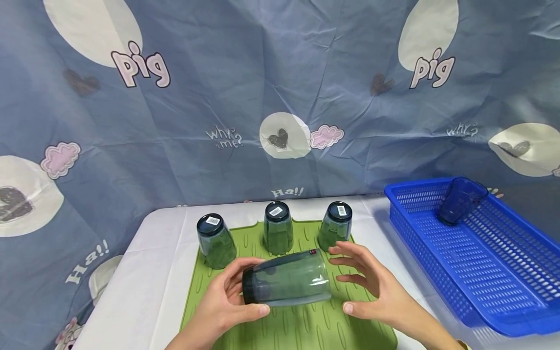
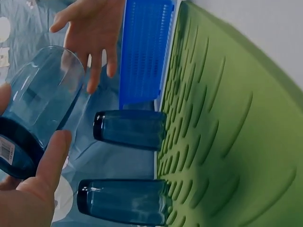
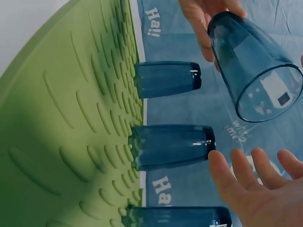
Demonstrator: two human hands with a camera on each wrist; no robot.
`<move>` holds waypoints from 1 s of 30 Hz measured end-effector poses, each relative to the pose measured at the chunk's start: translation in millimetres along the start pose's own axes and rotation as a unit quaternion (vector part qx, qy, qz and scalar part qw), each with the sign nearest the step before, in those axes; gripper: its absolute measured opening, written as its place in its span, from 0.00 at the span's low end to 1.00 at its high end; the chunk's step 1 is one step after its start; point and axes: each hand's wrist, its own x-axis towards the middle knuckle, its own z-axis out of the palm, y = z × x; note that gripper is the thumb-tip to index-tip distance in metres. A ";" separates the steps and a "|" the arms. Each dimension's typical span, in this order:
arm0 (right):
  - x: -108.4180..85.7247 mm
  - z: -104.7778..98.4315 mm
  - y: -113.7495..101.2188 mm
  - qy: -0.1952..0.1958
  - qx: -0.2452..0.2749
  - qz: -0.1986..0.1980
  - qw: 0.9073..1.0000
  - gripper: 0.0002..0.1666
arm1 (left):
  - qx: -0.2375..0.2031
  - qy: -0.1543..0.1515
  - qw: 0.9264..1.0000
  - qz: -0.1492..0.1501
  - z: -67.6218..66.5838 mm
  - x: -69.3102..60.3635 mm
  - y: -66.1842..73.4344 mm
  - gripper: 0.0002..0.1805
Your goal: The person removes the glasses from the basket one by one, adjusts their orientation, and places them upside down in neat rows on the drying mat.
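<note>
A blue-tinted drinking glass (image 1: 288,279) lies tilted on its side in the air above the green mat (image 1: 302,325). My left hand (image 1: 232,296) grips it round its dark base, and a label shows on that base (image 2: 14,151) in the left wrist view. The glass's open rim faces right, toward my right hand (image 1: 372,287). That hand holds nothing; its fingers are spread, a little apart from the rim. Behind, three like glasses stand upside down on the mat: a left one (image 1: 216,243), a middle one (image 1: 278,231) and a right one (image 1: 336,226).
On the right stands a blue perforated plastic basket (image 1: 472,272), with one more glass (image 1: 461,199) leaning inside at its far end. A white cloth (image 1: 153,257) covers the table beneath the mat. Behind hangs a blue printed curtain (image 1: 197,107).
</note>
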 end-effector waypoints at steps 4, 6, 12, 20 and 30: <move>0.0 -1.7 1.0 -0.001 -0.005 0.009 1.000 0.54 | 0.014 0.016 1.000 -0.012 -4.2 0.0 2.7 0.39; 0.0 -2.6 1.8 0.001 -0.007 0.014 1.000 0.54 | 0.018 0.021 0.999 -0.016 -7.2 0.3 3.7 0.40; -1.2 -5.5 4.4 0.007 -0.017 0.022 1.000 0.53 | 0.048 0.032 0.998 -0.021 -17.3 1.6 8.7 0.39; -2.3 -9.8 7.8 0.011 -0.036 0.037 0.999 0.52 | 0.081 0.043 0.996 0.002 -25.3 -0.4 12.6 0.36; -4.2 -14.4 11.2 0.015 -0.063 0.063 0.996 0.50 | 0.026 -0.003 0.997 0.069 -32.0 -0.5 8.8 0.35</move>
